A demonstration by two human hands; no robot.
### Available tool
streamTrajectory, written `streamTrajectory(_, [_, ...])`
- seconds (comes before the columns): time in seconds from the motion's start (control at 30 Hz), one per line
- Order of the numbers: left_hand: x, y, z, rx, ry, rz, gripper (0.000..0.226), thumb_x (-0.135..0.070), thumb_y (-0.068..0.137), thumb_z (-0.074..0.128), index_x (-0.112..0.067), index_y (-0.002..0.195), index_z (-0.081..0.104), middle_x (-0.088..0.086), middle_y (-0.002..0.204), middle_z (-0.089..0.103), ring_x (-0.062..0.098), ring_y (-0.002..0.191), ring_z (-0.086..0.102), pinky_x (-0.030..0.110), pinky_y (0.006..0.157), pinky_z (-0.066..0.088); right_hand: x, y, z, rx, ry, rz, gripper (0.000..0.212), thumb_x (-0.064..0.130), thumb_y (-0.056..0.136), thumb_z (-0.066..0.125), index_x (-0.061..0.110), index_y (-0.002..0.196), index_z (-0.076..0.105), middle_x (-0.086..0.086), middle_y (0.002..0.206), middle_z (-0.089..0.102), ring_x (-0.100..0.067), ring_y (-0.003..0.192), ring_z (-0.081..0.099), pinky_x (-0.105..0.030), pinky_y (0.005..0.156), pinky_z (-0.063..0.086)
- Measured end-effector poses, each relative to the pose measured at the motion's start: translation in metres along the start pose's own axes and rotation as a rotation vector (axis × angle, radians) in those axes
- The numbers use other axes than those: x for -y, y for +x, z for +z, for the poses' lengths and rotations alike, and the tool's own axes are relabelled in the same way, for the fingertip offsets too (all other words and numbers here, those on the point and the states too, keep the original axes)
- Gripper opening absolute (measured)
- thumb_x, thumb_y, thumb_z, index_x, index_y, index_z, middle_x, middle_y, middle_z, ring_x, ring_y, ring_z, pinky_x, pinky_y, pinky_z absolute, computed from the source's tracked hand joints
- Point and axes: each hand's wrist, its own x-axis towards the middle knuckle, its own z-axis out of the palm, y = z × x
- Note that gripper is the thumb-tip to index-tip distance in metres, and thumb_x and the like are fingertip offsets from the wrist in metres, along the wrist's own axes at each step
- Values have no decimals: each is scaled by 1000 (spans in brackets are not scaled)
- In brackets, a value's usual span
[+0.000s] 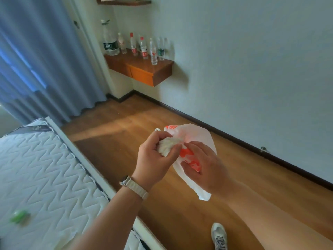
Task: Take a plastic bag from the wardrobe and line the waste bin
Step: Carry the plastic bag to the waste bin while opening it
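Clenched round the bunched white end of the plastic bag, the left grip is being held in the air above the wooden floor, with fingers and thumb curled over the wad. A pale watch strap is being worn on that wrist. Just to the right, the rest of the bag, white with orange print, is being pinched between the thumb and fingers of the right grip. The two grips are being held just beside each other, joined by the bag. The bag is being carried clear of the floor, between the bed's right edge and the wall, with its lower corner hanging under the right wrist.

The far left is being filled by blue curtains, and the lower left by a quilted white mattress, on which a blurred green object is being carried near its left edge. Further right, in the room's corner, a wooden floating shelf with an orange drawer front is being occupied by a row of clear bottles, several with red caps, the largest at the shelf's left end. Above it, a second wooden shelf is being cut off by the top of the view. Along the foot of the wall a dark skirting board is being shown, and a pale shoe is being planted on the floor at the bottom edge.
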Motion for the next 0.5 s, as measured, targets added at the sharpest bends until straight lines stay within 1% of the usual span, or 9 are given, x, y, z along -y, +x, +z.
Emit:
streamTrajectory(0.07, [2, 17, 15, -54, 35, -21, 27, -40, 75, 75, -31, 93, 57, -11, 85, 61, 9, 68, 59, 20, 57, 52, -21, 19, -3, 26, 51, -24, 44, 37, 90, 67, 17, 128, 56, 4, 123, 62, -12, 107, 59, -22, 90, 51])
streamTrajectory(0.17, [4, 47, 44, -118, 83, -57, 28, -42, 73, 74, -31, 91, 56, -11, 85, 61, 8, 68, 59, 18, 57, 51, -58, 48, -12, 63, 125, -41, 44, 40, 91, 64, 17, 128, 57, 4, 125, 62, -11, 107, 59, -24, 91, 53])
streamTrajectory(0.33, [11, 100, 101, -173, 174, -97, 26, -43, 72, 73, -34, 89, 56, -13, 83, 61, 7, 68, 58, 13, 57, 49, -129, 91, -34, 109, 209, -84, 43, 42, 92, 58, 17, 126, 57, 5, 122, 62, -9, 105, 58, -23, 89, 53])
streamTrajectory(0.43, [15, 126, 138, -186, 200, -121, 28, -43, 72, 73, -28, 90, 58, -11, 84, 61, 7, 68, 58, 15, 58, 50, -169, 111, -49, 135, 231, -94, 42, 40, 92, 59, 15, 125, 59, 3, 121, 62, -12, 105, 58, -28, 90, 53])
streamTrajectory(0.5, [17, 141, 159, -213, 192, -138, 26, -42, 71, 74, -30, 88, 58, -10, 82, 61, 5, 67, 57, 14, 58, 49, -191, 122, -58, 132, 233, -101, 42, 39, 91, 60, 15, 125, 59, 4, 120, 63, -12, 105, 59, -29, 90, 53])
